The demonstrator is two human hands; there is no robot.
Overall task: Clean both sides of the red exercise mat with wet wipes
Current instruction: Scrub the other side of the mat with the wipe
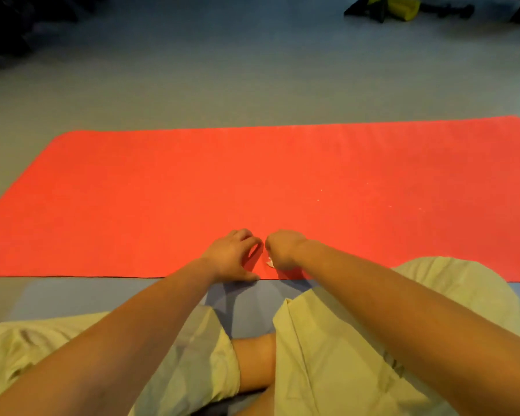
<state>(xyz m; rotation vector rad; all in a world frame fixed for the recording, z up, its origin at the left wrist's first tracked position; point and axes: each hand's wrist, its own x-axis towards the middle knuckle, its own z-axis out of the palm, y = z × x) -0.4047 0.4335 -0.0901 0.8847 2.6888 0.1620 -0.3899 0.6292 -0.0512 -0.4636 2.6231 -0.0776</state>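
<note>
Pale shorts (327, 355) fill 6 o'clock; beyond, the red mat (252, 181) lies flat on the floor (252, 85). On its near edge the right hand (282, 249) has its grip curled round a white wipe (270, 262). At its 9 o'clock, the left hand (234, 256) rests spread fingertips there.

Right hand (282, 249) with wipe (270, 262) on mat (252, 175)

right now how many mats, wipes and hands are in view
mat: 1
wipe: 1, a white scrap showing under the right hand
hands: 2, the left hand rests on the mat's near edge
total: 4
</note>
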